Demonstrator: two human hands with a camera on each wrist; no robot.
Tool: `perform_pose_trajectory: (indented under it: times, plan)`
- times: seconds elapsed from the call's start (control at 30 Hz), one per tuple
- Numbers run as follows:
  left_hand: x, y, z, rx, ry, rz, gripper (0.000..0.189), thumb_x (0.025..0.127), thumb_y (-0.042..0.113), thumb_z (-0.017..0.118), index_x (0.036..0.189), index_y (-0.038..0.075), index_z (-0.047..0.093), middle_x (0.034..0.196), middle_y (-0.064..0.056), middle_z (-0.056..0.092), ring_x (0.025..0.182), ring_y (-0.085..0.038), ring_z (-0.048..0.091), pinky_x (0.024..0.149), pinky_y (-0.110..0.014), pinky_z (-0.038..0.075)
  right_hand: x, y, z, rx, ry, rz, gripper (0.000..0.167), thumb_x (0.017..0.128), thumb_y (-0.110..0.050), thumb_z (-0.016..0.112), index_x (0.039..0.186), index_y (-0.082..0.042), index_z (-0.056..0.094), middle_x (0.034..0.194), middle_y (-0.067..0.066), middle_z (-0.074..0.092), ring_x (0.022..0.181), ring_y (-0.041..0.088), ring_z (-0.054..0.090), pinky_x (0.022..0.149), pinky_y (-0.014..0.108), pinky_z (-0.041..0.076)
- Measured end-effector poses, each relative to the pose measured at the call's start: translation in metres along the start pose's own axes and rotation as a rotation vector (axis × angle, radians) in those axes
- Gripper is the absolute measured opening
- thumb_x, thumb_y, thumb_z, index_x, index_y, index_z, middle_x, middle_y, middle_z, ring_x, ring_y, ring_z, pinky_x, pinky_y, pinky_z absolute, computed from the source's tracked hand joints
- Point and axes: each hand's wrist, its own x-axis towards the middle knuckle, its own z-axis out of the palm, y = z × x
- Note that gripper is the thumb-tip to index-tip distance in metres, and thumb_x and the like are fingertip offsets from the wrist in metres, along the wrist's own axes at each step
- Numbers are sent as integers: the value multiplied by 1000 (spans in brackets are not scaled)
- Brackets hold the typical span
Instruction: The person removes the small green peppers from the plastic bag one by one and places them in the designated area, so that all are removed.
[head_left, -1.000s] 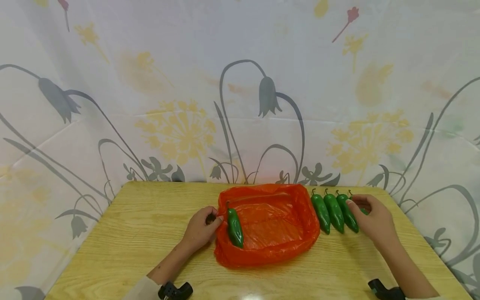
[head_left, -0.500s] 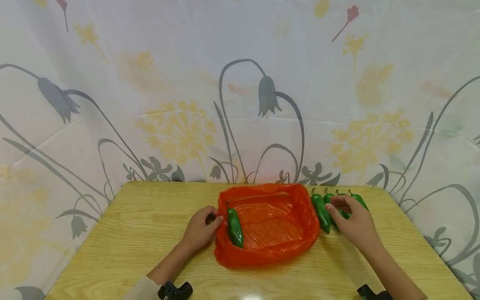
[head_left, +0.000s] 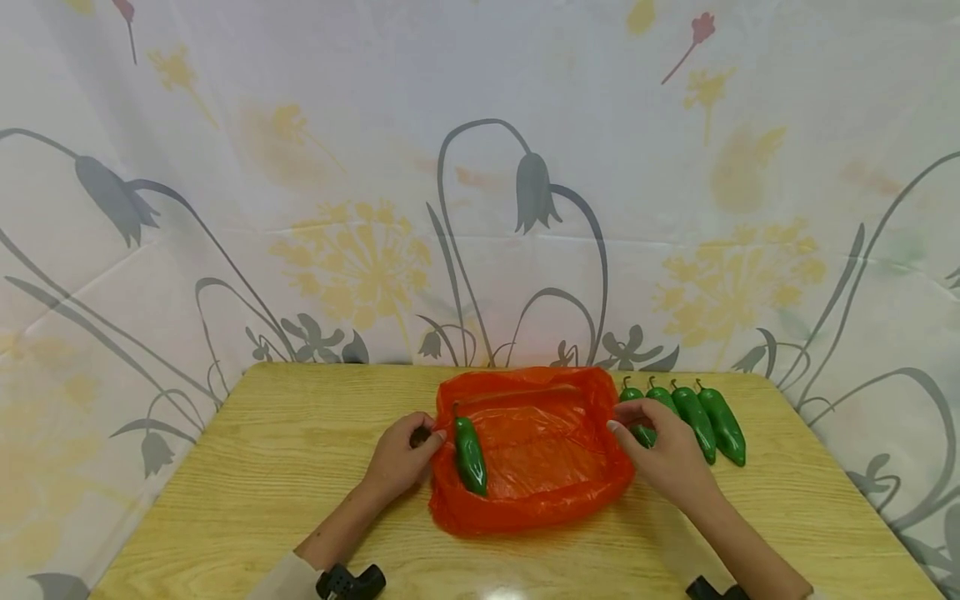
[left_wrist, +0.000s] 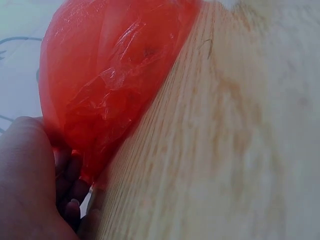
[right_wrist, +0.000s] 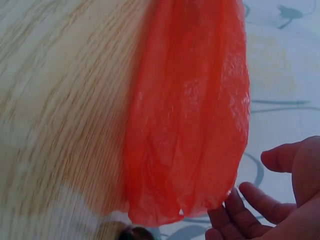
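Note:
A red plastic bag lies spread open like a shallow tray on the table, its rim rolled outward. Inside, along its left wall, lies one green pepper with its stem toward the back. At the bag's left rim, my left hand pinches the plastic; in the left wrist view its curled fingers are partly behind the red film. My right hand is at the right rim, thumb apart from the fingers, and its fingertips touch or nearly touch the bag in the right wrist view. It partly covers the nearest of several green peppers.
The peppers on the right stand side by side in a row, stems toward the back edge. They rest on a pale wooden table. Behind it hangs a white flower-printed cloth. Each wrist wears a black camera.
My right hand has moved left from the far end of the pepper row to the bag's right rim, uncovering the rightmost peppers. The left hand and the pepper in the bag have stayed put.

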Motion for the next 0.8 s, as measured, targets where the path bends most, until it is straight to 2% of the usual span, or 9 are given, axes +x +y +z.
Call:
perform_pose_trajectory:
  times: [0.1, 0.3, 0.53, 0.8]
  plan:
    - [0, -1, 0, 5, -4, -10, 8, 99, 19, 73, 93, 16, 68, 83, 4, 59, 77, -12, 54, 71, -26, 45, 1, -4, 6, 8, -4, -13, 28, 102, -22, 74, 124, -6, 68, 117, 5, 71, 110, 26, 67, 98, 56, 54]
    - [1, 2, 0, 0, -7, -33, 7, 99, 21, 73, 94, 18, 69, 86, 4, 60, 81, -14, 55, 75, -28, 45, 4, -13, 14, 17, 1, -49, 24, 99, -16, 77, 119, -7, 70, 114, 5, 71, 107, 28, 67, 93, 55, 55]
    - [0, 4, 0, -25, 0, -35, 9, 100, 22, 73, 94, 17, 68, 84, 4, 60, 80, -14, 55, 75, -27, 45, 8, -26, 30, 48, -52, -65, 23, 96, -11, 77, 118, -8, 69, 112, 7, 72, 106, 30, 67, 94, 56, 55]
    - [0, 5, -1, -62, 15, -47, 10, 101, 21, 72, 95, 13, 69, 87, 2, 64, 82, -14, 57, 76, -26, 47, 14, -46, 53, 99, -109, -111, 23, 96, -12, 79, 117, -10, 69, 112, 7, 71, 106, 31, 67, 94, 55, 55]
